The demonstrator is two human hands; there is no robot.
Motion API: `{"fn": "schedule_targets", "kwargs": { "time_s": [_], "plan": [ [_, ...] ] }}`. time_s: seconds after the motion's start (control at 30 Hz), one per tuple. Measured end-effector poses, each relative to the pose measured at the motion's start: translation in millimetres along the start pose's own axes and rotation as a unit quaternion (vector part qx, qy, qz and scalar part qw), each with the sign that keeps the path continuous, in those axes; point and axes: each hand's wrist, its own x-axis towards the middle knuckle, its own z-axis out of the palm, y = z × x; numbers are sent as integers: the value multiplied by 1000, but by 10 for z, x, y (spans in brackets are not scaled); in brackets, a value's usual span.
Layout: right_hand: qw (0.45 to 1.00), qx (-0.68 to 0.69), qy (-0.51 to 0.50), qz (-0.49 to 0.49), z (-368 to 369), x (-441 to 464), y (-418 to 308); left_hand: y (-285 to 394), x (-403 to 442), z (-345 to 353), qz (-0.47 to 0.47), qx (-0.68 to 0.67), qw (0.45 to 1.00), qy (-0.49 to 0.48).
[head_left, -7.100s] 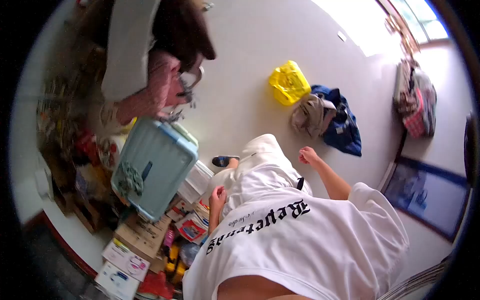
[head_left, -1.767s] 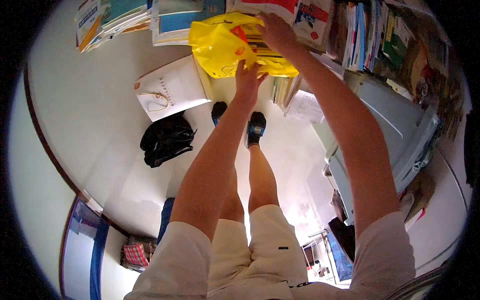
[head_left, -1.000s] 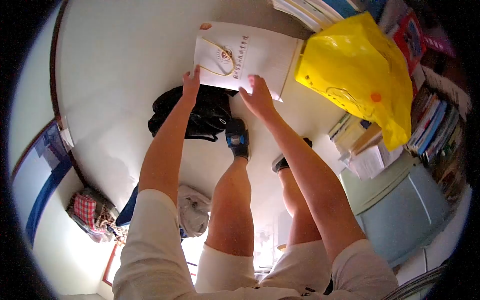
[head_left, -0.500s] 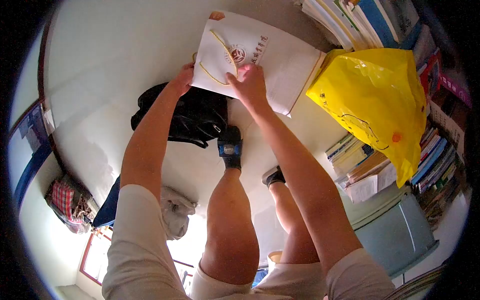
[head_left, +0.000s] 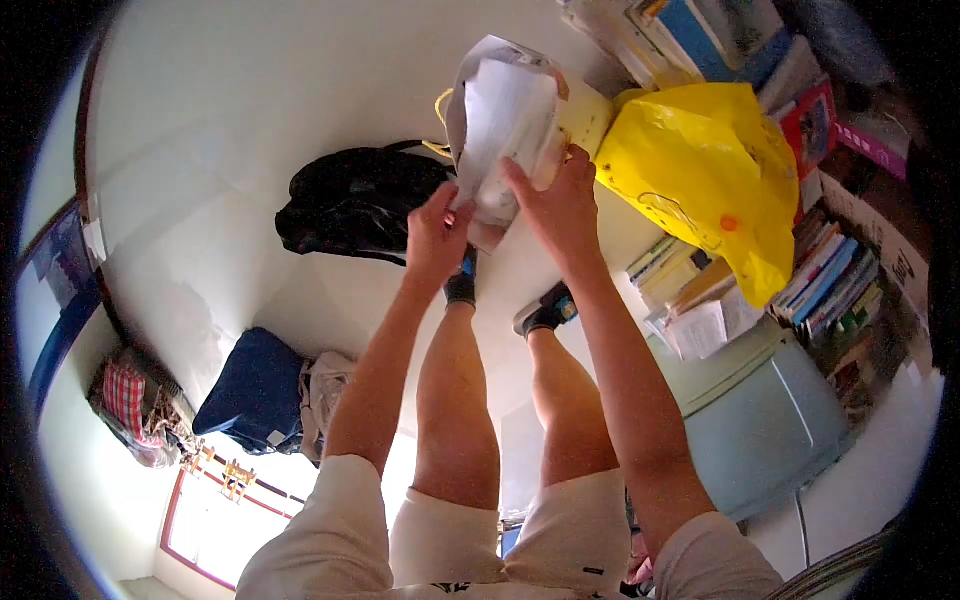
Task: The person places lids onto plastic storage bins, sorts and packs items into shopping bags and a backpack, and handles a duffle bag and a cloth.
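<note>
A white paper bag with yellow cord handles has its mouth turned toward me, and pale papers show inside. My right hand grips its right edge, thumb on the inner side and fingers outside. At the lower left edge my left hand is closed, its curled fingers pinching the bag's rim. Just left of the bag, a black bag lies on the floor. The yellow plastic bag rests to the right, close beside the paper bag.
Stacked books and papers stand at the top right, with more books below. A blue-grey plastic box is at the lower right. On the left are a dark blue bag and a red checked bundle. My feet are below the paper bag.
The paper bag has turned from its printed side lying up to its mouth facing me, showing papers. Both hands have shifted right and lower, and now grip its edges.
</note>
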Motion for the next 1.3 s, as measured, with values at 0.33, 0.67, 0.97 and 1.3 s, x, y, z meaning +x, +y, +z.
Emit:
{"fn": "schedule_targets", "kwargs": {
  "time_s": [0.33, 0.67, 0.97, 1.3],
  "plan": [
    [996, -3, -51, 74, -640, -368, 780, 416, -803, 669, 17, 14, 999, 37],
    [953, 225, 5, 205, 474, -2124, 2125, 79, -1718, 662, 29, 205, 971, -118],
    [715, 556, 139, 400, 148, -2761, 1509, 338, -1747, 401, 69, 225, 943, -235],
    [542, 712, 283, 345, -208, -2625, 1750, 1426, -778, 1387, 415, 237, 792, -380]
  ]
}}
